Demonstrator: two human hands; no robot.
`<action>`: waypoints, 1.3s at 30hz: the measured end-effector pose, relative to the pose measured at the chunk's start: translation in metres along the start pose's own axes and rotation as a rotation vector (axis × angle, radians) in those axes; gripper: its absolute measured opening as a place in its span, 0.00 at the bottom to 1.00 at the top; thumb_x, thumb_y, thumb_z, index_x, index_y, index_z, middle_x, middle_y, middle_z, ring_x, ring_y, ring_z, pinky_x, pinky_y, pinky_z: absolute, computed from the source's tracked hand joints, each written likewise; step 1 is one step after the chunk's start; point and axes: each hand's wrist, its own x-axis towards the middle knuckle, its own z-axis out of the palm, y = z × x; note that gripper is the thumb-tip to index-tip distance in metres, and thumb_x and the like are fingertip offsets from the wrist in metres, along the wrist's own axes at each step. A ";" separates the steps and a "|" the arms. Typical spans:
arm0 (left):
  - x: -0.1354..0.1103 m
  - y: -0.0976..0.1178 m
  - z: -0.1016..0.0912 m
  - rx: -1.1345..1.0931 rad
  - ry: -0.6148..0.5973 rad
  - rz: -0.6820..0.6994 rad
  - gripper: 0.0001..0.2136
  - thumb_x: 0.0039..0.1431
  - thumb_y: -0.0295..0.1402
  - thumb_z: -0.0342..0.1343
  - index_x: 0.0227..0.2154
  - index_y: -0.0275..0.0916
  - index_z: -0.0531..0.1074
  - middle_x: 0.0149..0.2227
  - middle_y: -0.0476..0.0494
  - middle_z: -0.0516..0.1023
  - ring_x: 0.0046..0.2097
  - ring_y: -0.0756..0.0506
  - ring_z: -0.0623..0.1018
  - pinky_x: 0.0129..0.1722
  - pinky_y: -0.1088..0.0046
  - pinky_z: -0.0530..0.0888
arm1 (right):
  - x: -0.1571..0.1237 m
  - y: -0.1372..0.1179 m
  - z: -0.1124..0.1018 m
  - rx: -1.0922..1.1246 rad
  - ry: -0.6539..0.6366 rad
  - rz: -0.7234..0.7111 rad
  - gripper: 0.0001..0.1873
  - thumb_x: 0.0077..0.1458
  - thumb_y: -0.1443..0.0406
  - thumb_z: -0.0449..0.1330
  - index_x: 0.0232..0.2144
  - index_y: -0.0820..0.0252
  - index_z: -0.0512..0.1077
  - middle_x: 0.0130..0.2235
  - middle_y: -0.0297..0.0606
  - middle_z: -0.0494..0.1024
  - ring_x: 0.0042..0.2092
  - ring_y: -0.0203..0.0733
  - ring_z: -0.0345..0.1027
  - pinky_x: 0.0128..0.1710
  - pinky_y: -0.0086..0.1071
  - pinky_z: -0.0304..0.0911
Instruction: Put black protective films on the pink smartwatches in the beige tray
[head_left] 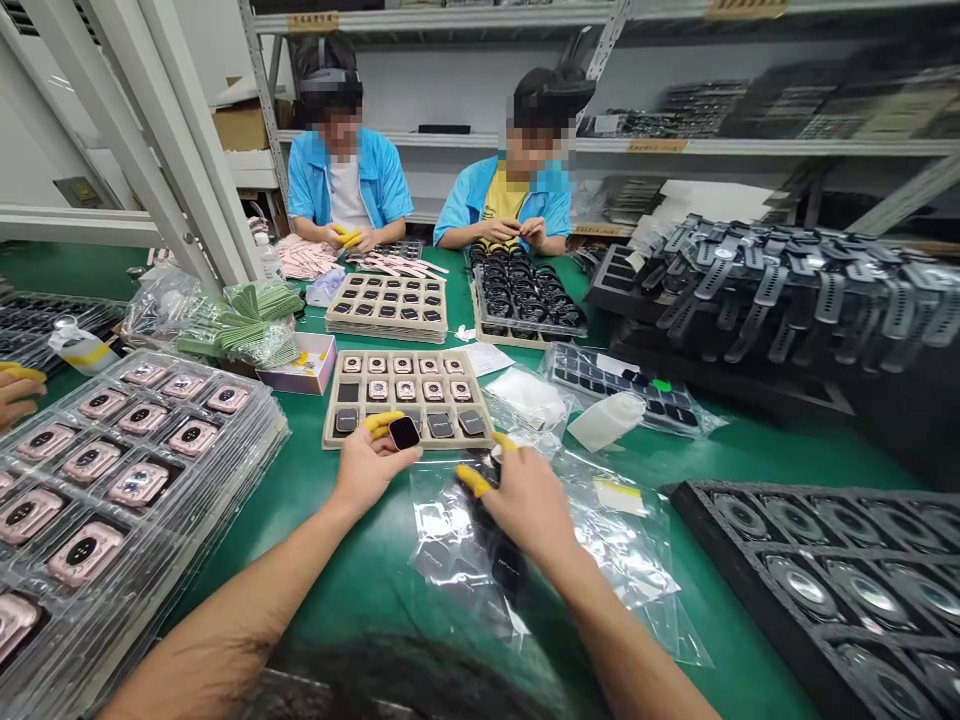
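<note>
My left hand (367, 465), with yellow finger cots, grips a smartwatch case (405, 432) whose dark screen faces up. It is over the front edge of a beige tray (327, 425). The tray has pink watch cases (405, 390) in its back and middle rows and dark square pieces (440, 424) in its front row. My right hand (525, 495) hovers right of the tray's front corner, above clear plastic bags (622, 545) with dark square pieces. Its yellow-covered thumb and forefinger are apart. A small dark patch shows between them, which I cannot make out.
Stacked clear trays of pink watches (142, 420) stand at left. A black foam tray (825, 560) lies at right, below black watch straps (772, 270). A white bottle (607, 420) lies beyond my right hand. Two people in blue (349, 190) work across the table.
</note>
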 end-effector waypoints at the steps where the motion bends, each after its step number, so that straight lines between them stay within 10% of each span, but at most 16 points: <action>1: 0.002 -0.001 -0.002 0.012 0.007 0.011 0.30 0.39 0.30 0.76 0.48 0.36 0.75 0.42 0.40 0.84 0.39 0.46 0.84 0.45 0.68 0.81 | -0.003 -0.005 0.004 0.030 -0.011 -0.015 0.18 0.61 0.53 0.60 0.45 0.59 0.74 0.39 0.51 0.75 0.41 0.56 0.71 0.38 0.42 0.63; 8: 0.004 -0.001 -0.005 0.091 0.022 0.059 0.29 0.42 0.33 0.75 0.50 0.36 0.74 0.41 0.41 0.84 0.38 0.46 0.84 0.44 0.67 0.81 | 0.002 -0.005 0.013 0.441 0.045 -0.021 0.09 0.54 0.61 0.63 0.38 0.54 0.71 0.37 0.39 0.77 0.35 0.48 0.73 0.32 0.40 0.67; 14: 0.007 -0.002 -0.007 0.143 0.030 0.102 0.29 0.44 0.34 0.74 0.50 0.36 0.74 0.41 0.41 0.84 0.38 0.47 0.83 0.43 0.69 0.80 | 0.012 0.064 -0.045 0.836 0.163 0.225 0.36 0.52 0.57 0.68 0.61 0.54 0.65 0.46 0.45 0.79 0.32 0.44 0.75 0.27 0.38 0.69; 19: 0.003 -0.004 -0.003 0.300 -0.008 0.122 0.28 0.46 0.36 0.72 0.52 0.37 0.75 0.38 0.43 0.83 0.36 0.46 0.82 0.41 0.69 0.80 | -0.021 0.123 -0.079 0.162 0.405 0.429 0.24 0.57 0.59 0.66 0.52 0.66 0.76 0.47 0.65 0.77 0.46 0.65 0.73 0.39 0.57 0.67; 23: 0.001 -0.005 -0.001 0.398 -0.049 0.165 0.26 0.47 0.35 0.71 0.51 0.38 0.77 0.34 0.46 0.83 0.33 0.46 0.81 0.39 0.69 0.79 | -0.079 0.070 -0.053 0.087 0.502 0.135 0.24 0.64 0.58 0.58 0.58 0.64 0.72 0.48 0.62 0.77 0.51 0.67 0.73 0.44 0.59 0.71; 28: -0.004 -0.004 -0.005 0.500 -0.088 0.252 0.23 0.49 0.36 0.70 0.50 0.40 0.79 0.36 0.44 0.84 0.35 0.45 0.82 0.40 0.68 0.79 | -0.146 -0.017 -0.005 0.315 0.136 -0.195 0.43 0.63 0.56 0.60 0.73 0.40 0.45 0.67 0.48 0.68 0.66 0.69 0.64 0.59 0.72 0.65; 31: -0.013 0.001 -0.005 0.545 -0.216 0.329 0.21 0.49 0.35 0.70 0.49 0.40 0.80 0.42 0.43 0.85 0.42 0.43 0.83 0.49 0.66 0.78 | -0.168 -0.031 -0.006 0.363 0.000 -0.322 0.47 0.62 0.59 0.60 0.74 0.35 0.38 0.69 0.42 0.64 0.68 0.67 0.59 0.64 0.76 0.57; 36: -0.024 0.009 0.003 0.586 -0.831 0.279 0.21 0.47 0.33 0.71 0.47 0.42 0.80 0.42 0.46 0.86 0.42 0.43 0.84 0.46 0.70 0.78 | -0.174 -0.035 -0.019 0.472 -0.143 -0.466 0.47 0.59 0.59 0.64 0.72 0.31 0.45 0.70 0.37 0.60 0.68 0.63 0.59 0.67 0.72 0.55; 39: -0.020 0.005 0.005 0.712 -0.753 0.360 0.20 0.48 0.28 0.68 0.47 0.43 0.81 0.40 0.47 0.86 0.41 0.43 0.84 0.46 0.69 0.78 | -0.160 -0.038 -0.020 0.508 -0.171 -0.477 0.47 0.60 0.59 0.64 0.73 0.33 0.44 0.70 0.38 0.61 0.69 0.61 0.56 0.68 0.70 0.52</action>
